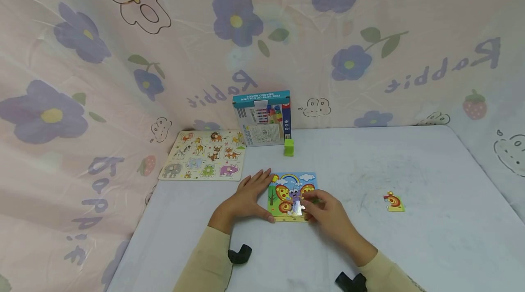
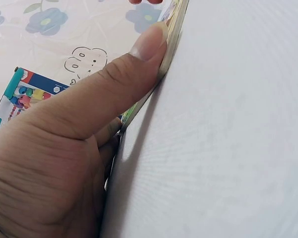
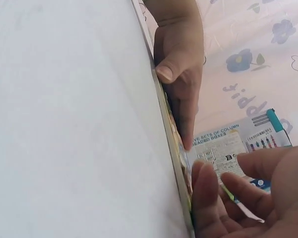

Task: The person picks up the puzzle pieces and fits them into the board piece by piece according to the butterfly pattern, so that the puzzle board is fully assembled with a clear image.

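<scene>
A butterfly jigsaw puzzle point(image 1: 283, 212) lies flat on the white table in the head view, with a rainbow and clouds along its top. My left hand point(image 1: 250, 196) spans its left side, fingers extended to the upper corner and thumb point(image 2: 151, 42) on the lower edge. Over the puzzle's right part is my right hand point(image 1: 328, 214), thumb and fingertips bent toward the lower middle pieces. In the right wrist view its thumb point(image 3: 206, 186) touches the puzzle, apart from the fingers, and no piece shows between them. The hand hides the puzzle's lower right.
A loose puzzle piece point(image 1: 394, 202) with a red and yellow curl lies to the right. Behind the puzzle stand a bead-toy box point(image 1: 262, 121) and a small green block point(image 1: 289, 148). An animal peg board point(image 1: 201, 157) lies at the back left. A patterned curtain point(image 1: 287, 55) hangs behind.
</scene>
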Demonstrator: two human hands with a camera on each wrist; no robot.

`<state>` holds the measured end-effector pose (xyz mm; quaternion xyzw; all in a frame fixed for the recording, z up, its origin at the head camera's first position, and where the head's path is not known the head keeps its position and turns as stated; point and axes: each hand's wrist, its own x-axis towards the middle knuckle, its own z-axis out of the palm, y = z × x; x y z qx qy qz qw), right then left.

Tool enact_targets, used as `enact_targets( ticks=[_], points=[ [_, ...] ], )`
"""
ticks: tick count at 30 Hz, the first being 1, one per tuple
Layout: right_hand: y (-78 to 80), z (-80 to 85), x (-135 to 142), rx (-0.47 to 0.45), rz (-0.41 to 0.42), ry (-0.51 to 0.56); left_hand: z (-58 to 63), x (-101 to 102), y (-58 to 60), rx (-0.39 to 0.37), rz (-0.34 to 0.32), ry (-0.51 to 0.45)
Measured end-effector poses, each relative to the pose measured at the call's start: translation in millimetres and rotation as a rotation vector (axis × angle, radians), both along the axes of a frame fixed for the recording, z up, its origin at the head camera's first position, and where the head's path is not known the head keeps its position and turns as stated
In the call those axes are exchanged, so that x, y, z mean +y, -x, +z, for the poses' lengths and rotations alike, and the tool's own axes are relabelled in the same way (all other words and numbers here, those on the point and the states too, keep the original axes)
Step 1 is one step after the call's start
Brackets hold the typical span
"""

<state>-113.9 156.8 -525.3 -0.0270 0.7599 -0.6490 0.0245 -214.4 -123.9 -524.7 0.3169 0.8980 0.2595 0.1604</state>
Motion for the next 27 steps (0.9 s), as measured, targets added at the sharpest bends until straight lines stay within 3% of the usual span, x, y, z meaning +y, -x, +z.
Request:
enact_targets(
  ticks=[2,5,8,11,16,22,27],
  points=[
    [-0.8,-0.1,2.2,0.072,0.003,-0.079,0.2,0.0,-0.2,-0.001,0.002,0.001],
    [-2.4,0.4,4.7,0.259,0.069,-0.299,0.8,0.1,-0.1,-0.004,0.004,0.006],
    [-5.8,2.3,4.8,0.462,0.185,-0.590,0.8,0.1,0.3,0.000,0.003,0.008],
    [-11.5,6.7,1.8,0.571,0.315,-0.826,0.8,-0.1,0.4,0.006,-0.002,0.017],
    [-22.2,12.3,-6.0,0.566,0.447,-1.002,1.1,-0.5,-0.4,0.015,-0.013,0.008],
    [-31.6,9.8,-13.9,0.528,0.443,-1.110,0.4,-1.0,0.4,0.016,-0.014,0.017],
    [-33.1,8.3,-16.8,0.535,0.432,-1.128,0.8,-1.5,0.8,0.012,-0.017,0.003]
  ],
)
